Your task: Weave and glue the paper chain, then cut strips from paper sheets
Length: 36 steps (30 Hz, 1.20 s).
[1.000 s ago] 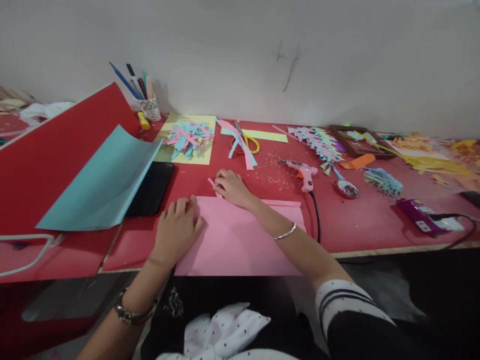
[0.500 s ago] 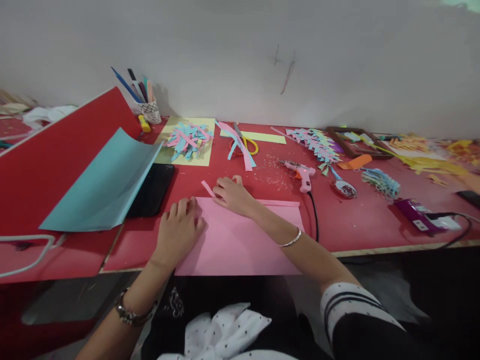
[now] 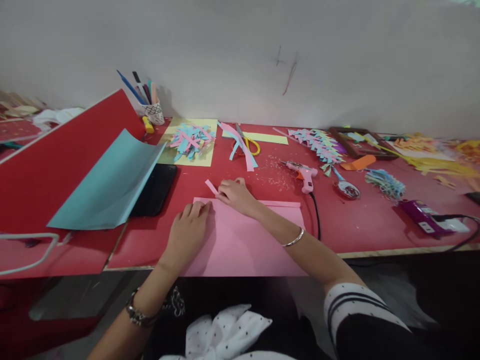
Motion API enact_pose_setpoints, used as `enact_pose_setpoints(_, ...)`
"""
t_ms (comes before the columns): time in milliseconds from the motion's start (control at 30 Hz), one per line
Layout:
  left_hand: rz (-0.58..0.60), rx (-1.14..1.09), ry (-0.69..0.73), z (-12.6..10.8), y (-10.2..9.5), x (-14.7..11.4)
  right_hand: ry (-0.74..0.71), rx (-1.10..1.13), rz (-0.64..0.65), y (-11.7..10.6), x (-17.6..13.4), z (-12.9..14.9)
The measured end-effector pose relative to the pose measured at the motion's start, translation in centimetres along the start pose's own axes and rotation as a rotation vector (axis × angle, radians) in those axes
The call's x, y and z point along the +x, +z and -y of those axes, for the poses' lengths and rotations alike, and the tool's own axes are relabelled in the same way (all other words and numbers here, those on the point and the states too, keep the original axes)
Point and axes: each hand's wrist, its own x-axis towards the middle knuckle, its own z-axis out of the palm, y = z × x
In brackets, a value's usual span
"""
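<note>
A pink paper sheet (image 3: pixel 240 245) lies on the red tabletop in front of me, reaching its near edge. Along its far edge runs a narrow pink strip (image 3: pixel 279 203), whose left end juts up at an angle, away from the sheet. My right hand (image 3: pixel 236 195) pinches this strip left of its middle, with the fingers bent and close together. Bent fingers of my left hand (image 3: pixel 189 225) press on the sheet's far left corner, close beside the right fingertips; the palm side is hidden.
Beyond the hands are cut strips (image 3: pixel 191 140) on yellow paper, scissors (image 3: pixel 249 145) and longer strips. To the right lie a pink glue gun (image 3: pixel 303 172) with a black cord, a spoon (image 3: pixel 347 189) and a purple box (image 3: pixel 423 217). A blue sheet (image 3: pixel 108 185) leans at left.
My left hand has slid right along the sheet, closer to my right hand. The right hand keeps its hold on the strip. The view has shifted slightly.
</note>
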Motion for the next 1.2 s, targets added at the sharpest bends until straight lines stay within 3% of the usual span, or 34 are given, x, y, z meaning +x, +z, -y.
enact_pose_setpoints(467,-0.059,-0.018,-0.024,-0.4,-0.3,-1.1,0.067,0.070,-0.116,-0.1,-0.4,-1.5)
enact_pose_setpoints(733,-0.194,-0.082,-0.062,-1.2,0.6,-1.7,-0.169,-0.267,-0.140,-0.2,-3.1,-0.8)
enact_pose_setpoints(967,-0.317,-0.091,-0.032,-0.7,2.6,-1.9,-0.120,-0.235,-0.086,0.0,-2.7,-0.7)
enact_pose_setpoints(1200,-0.305,-0.090,-0.035,-0.6,2.6,-1.8,-0.083,-0.220,-0.080,0.3,-2.4,-0.9)
